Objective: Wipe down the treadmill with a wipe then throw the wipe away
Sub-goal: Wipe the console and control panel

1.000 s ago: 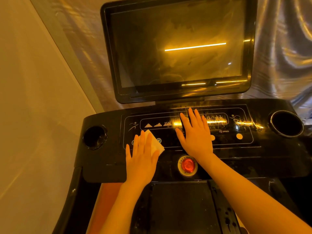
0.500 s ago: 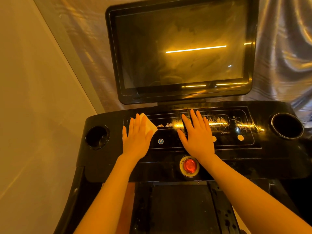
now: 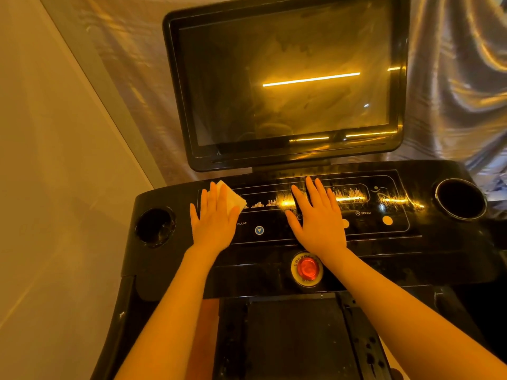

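The left hand [image 3: 212, 219] lies flat, palm down, on the upper left of the treadmill console [image 3: 274, 253], its straight fingers close together and pressing a folded white wipe [image 3: 231, 200] against the glossy black panel, the wipe's corner showing beyond the fingertips. The right hand [image 3: 318, 220] rests palm down mid-panel with straight, slightly spread fingers, holding nothing, just above the red emergency stop button [image 3: 306, 268]. Both forearms reach forward from the bottom edge.
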A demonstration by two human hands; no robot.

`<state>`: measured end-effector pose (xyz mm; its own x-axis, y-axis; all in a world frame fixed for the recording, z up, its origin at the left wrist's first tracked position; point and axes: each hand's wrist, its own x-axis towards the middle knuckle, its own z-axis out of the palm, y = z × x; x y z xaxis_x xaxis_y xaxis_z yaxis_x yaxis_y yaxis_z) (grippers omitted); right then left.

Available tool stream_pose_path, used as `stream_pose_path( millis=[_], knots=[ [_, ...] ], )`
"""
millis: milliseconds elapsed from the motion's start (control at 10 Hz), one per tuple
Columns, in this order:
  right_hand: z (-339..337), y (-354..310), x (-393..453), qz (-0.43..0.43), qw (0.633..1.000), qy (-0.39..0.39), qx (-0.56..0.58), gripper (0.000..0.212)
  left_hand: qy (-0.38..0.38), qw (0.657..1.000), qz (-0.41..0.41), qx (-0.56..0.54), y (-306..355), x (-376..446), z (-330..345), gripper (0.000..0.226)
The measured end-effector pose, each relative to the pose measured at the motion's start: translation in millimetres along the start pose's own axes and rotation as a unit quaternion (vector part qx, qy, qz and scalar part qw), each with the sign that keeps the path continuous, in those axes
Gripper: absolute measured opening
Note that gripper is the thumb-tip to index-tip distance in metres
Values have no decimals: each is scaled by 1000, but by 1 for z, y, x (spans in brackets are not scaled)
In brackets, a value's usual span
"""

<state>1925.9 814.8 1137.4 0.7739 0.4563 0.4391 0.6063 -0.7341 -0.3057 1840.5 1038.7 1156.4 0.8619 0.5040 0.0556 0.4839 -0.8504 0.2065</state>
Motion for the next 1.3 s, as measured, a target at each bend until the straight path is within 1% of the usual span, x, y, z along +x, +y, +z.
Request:
stream_pose_path(
  millis=[100, 200, 300, 400, 500, 700, 800, 900, 1000, 1100, 1200, 1300],
  knots=[
    [-1, 0, 0, 0, 1000, 2, 6, 69, -9, 1000, -3, -12, 0, 7, -3, 77],
    [-1, 0, 0, 0, 1000, 4, 5, 69, 3, 1000, 0, -18, -3, -16, 2, 75],
    [-1, 0, 0, 0, 1000, 5, 8, 70, 7, 1000, 7, 6, -7, -54, 14, 72],
    [0, 0, 0, 0, 1000, 4, 4, 70, 24, 999, 10, 40, -17, -73, 25, 70],
    [0, 0, 0, 0, 1000, 3, 5, 70, 91, 992, 44, 75, -16, -72, 24, 70],
    [0, 0, 1, 3, 1000, 1, 5, 70, 96, 990, 101, 15, -2, -56, 19, 78],
    [0, 0, 0, 3, 1000, 2, 1, 70, 84, 983, 157, 50, 11, -36, 6, 86],
    [1, 0, 0, 2, 1000, 5, 2, 69, 87, 961, 239, 108, 29, -11, -12, 96],
    [1, 0, 0, 1, 1000, 8, -1, 68, 40, 943, 297, 143, 43, 10, -17, 77],
    [0, 0, 0, 0, 1000, 7, -1, 67, 32, 957, 274, 91, 48, 21, -16, 68],
    [0, 1, 0, -1, 1000, 5, -1, 68, 38, 959, 269, 74, 43, 23, -13, 68],
    [0, 1, 0, -1, 1000, 7, -4, 68, 53, 964, 246, 82, 28, 20, -15, 77]
  ],
)
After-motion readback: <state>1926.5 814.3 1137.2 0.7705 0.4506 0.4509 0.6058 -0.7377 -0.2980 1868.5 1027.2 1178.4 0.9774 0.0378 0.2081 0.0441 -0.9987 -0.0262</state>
